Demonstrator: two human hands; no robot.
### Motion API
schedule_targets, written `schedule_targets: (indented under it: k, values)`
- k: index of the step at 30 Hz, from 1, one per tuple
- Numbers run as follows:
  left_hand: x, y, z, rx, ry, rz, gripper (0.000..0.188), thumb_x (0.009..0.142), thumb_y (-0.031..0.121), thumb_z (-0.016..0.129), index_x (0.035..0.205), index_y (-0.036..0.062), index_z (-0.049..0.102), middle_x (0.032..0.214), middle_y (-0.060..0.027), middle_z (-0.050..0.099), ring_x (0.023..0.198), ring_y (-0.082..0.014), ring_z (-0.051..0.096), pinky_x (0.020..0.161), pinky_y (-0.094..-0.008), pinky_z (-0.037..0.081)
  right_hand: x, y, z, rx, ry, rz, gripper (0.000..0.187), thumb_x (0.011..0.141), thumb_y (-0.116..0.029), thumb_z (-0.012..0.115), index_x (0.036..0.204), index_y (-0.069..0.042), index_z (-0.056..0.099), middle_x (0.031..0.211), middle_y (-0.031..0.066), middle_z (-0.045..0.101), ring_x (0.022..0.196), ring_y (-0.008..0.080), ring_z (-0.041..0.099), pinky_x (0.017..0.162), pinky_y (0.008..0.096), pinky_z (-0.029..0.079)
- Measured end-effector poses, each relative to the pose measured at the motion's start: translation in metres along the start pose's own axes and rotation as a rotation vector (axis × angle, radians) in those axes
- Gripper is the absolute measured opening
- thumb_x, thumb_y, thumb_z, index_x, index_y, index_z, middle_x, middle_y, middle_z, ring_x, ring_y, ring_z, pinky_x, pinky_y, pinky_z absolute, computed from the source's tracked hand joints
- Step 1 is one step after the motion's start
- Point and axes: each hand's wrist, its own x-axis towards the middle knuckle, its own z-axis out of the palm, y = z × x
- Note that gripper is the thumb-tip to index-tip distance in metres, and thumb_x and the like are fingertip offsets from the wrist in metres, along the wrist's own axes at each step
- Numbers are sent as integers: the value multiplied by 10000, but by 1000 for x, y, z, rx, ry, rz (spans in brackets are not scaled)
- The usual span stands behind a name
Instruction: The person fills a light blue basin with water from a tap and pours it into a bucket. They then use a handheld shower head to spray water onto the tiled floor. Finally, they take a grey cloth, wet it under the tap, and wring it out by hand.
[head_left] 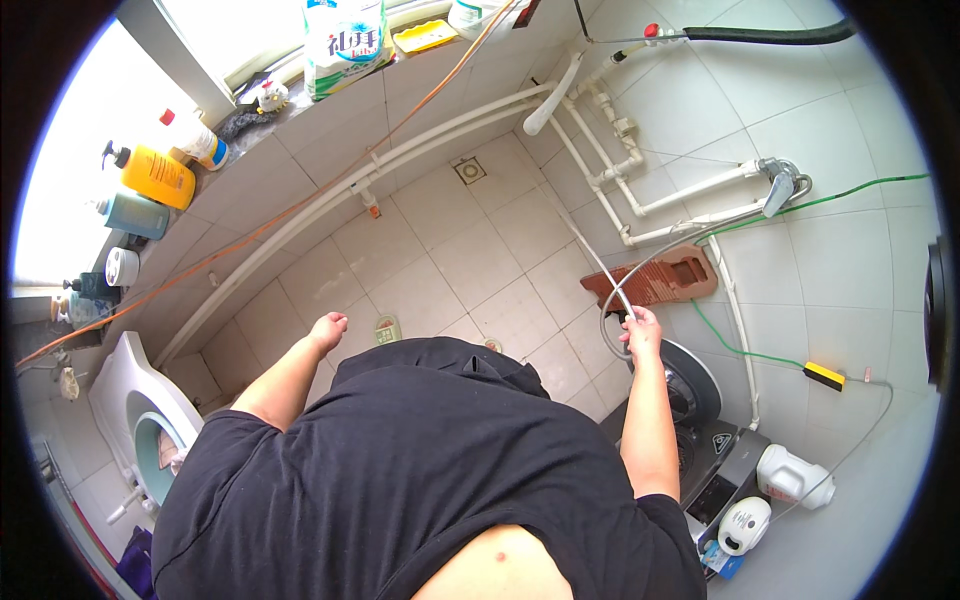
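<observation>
Loosely curled, with nothing visible in its fingers, my left hand point(330, 327) hovers over the tiled floor on the left. My right hand point(641, 329) is closed round the end part of a thin grey hose point(606, 309), which loops back to a metal wall tap point(778, 188). From this hand a pale straight streak point(592, 252) runs toward the far wall; I cannot tell whether it is a rod or water. Beyond the hand a reddish-brown washboard point(655, 279) leans by the wall. A green slipper tip point(387, 329) shows below my left side.
White pipes point(610, 180) run along the walls, and a floor drain point(469, 171) lies at the far end. Bottles point(158, 176) and a detergent bag point(344, 45) stand on the ledge. A washbasin point(140, 420) is at left, a dark stove-like appliance point(710, 465) at right.
</observation>
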Motion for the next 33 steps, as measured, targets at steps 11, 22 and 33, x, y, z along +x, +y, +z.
schedule_targets:
  k: [11,22,33]
  values:
    - [2,-6,1,14,-5,4,316,818,245,466,1034,23,523,891,-93,585,797,-187,545,729,-312,428,-3,27,-15,-34,69,37,264,767,-14,508,1027,15,478,726,87,542,458,115,495,390,234,447]
    - [-5,-1,-2,36,-11,-4,307,823,246,466,1028,25,521,889,-88,585,799,-182,542,730,-308,425,-17,25,-11,32,-9,58,258,767,-4,502,1023,13,477,780,87,537,577,120,515,406,237,464]
    - [-8,1,2,52,-29,-14,310,823,249,466,1038,32,522,899,-89,586,774,-173,537,721,-306,428,-11,50,-36,75,175,50,284,780,-48,498,1060,-17,469,707,57,542,401,96,479,325,203,339]
